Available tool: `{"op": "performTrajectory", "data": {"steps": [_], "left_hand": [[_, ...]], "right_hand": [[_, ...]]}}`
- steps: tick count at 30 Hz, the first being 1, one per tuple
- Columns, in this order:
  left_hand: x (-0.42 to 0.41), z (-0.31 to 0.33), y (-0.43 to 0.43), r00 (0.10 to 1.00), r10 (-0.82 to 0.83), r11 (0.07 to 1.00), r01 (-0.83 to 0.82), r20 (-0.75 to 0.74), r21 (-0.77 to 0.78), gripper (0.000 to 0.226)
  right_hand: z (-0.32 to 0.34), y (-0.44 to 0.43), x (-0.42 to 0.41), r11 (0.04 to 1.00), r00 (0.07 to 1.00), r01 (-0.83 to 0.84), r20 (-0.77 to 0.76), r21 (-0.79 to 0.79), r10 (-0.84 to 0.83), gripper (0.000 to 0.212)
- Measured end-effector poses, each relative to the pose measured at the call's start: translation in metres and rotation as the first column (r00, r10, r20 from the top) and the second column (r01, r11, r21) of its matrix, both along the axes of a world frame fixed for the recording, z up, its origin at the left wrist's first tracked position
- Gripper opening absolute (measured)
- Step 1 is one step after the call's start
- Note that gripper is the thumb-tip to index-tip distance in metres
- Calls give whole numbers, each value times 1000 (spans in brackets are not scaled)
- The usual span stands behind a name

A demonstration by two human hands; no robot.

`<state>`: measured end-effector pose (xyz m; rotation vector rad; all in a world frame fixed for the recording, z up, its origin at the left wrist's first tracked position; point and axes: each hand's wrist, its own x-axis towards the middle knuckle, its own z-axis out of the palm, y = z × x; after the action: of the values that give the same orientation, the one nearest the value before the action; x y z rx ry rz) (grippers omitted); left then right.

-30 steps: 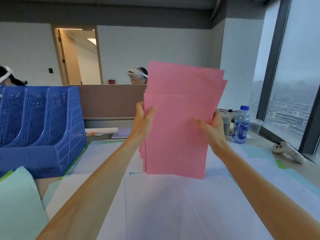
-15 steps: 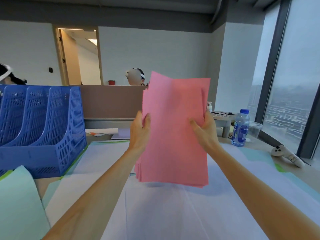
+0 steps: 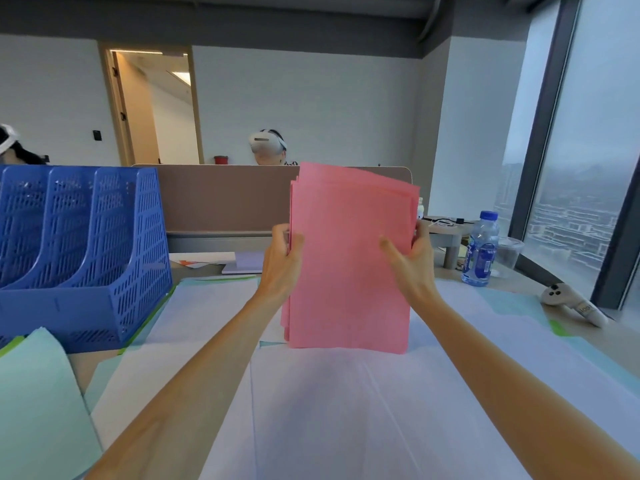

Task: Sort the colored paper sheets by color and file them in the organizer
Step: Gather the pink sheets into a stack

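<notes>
While clamped on both side edges of the pink sheets [image 3: 349,258], left hand [image 3: 280,261] on the left edge and right hand [image 3: 412,261] on the right, held upright with the long axis vertical and the bottom edge resting on or just above the pale papers [image 3: 329,410] covering the worktop [image 3: 79,365]. Off to the left and well apart: the blue organizer [image 3: 83,258], slots opening upward. Probably a carry leftward next, left hand nearer, stack kept upright for a slot.
</notes>
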<state>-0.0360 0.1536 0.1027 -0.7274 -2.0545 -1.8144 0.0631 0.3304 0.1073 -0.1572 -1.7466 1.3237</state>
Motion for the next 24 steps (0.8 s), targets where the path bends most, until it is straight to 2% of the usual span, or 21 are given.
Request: {"op": "performTrajectory", "data": {"steps": [4,7,9,12,14,16,19,24], "left_hand": [[2,3,6,999,10,1000,-11,-53,-20,11],[4,11,9,998,17,996,-13,-54,89,15],[3,6,7,1000,-7,990,5,10,139,18],[5,-27,4,983,-68,997,63,168,40,30],[9,-48,3,971,-93,995,99,220,-15,27],[9,-53,6,967,-99,995,101,237,3,21],[6,-38,11,976,-92,993,75,199,92,20],[3,-12,12,996,-34,973,15,80,230,13]], "right_hand": [[3,4,-5,1000,1000,28,-14,12,-27,24],[15,3,-4,1000,996,30,-84,-2,-30,23],[13,5,-3,999,995,25,-94,-26,-27,25],[-15,9,0,998,999,22,-26,-61,-23,28],[-32,10,2,997,999,29,22,-71,-27,27],[-36,10,1,997,998,42,46,-65,-39,23],[-25,9,-3,998,997,49,53,-37,-47,14],[-11,5,-4,999,999,41,-32,-30,-41,18]]}}
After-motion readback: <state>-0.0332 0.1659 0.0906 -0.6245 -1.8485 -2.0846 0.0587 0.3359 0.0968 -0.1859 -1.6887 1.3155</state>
